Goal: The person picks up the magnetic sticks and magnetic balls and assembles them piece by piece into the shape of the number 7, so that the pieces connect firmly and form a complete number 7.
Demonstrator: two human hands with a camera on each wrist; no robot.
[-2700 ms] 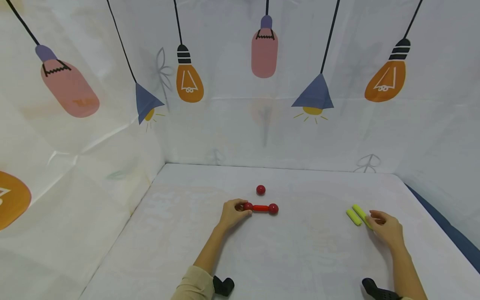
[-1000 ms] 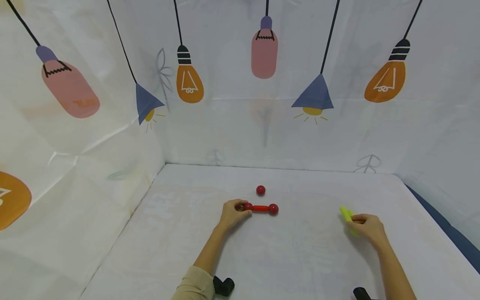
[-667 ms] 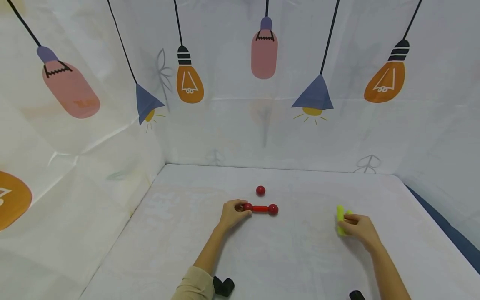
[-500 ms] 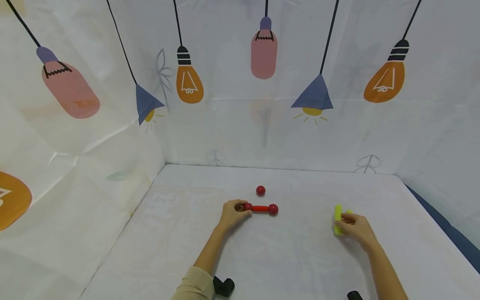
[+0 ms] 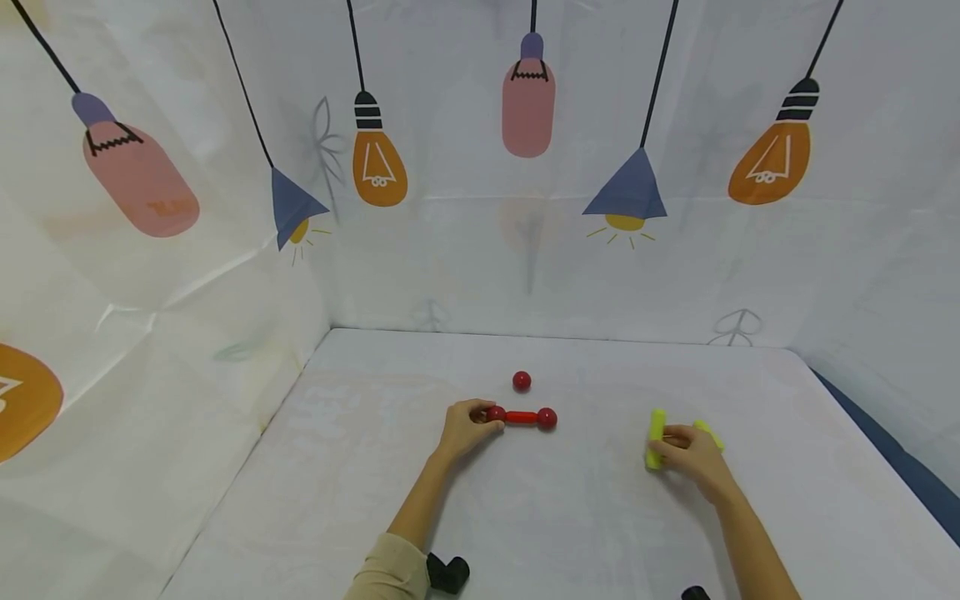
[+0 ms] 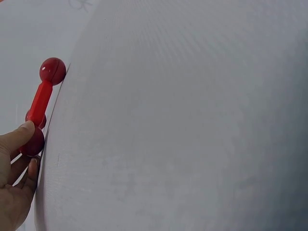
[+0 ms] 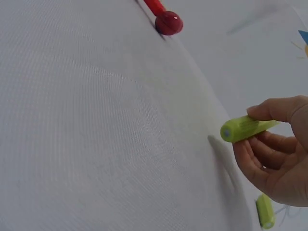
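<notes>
In the head view, my left hand [image 5: 463,429] pinches the dark red ball [image 5: 496,414] at the left end of a bright red rod [image 5: 521,417]. A second dark red ball [image 5: 547,418] sits on the rod's right end. Just behind them lies a loose red ball [image 5: 522,381]. To the right, my right hand [image 5: 697,454] holds a yellow-green rod [image 7: 243,127] between thumb and fingers; its end shows a small grey disc in the right wrist view. Partly behind that hand, another yellow-green rod [image 5: 707,433] lies on the table.
Everything lies on a white-covered table [image 5: 360,500]. A white sheet [image 5: 465,267] printed with lamps and bulbs hangs along its back and left side. Black wrist-worn pieces show at the left wrist [image 5: 447,574] and at the lower right.
My right hand has picked up one yellow-green rod and carried it left, turning it nearly upright in the head view. The other rod stays behind. My left hand has not moved.
</notes>
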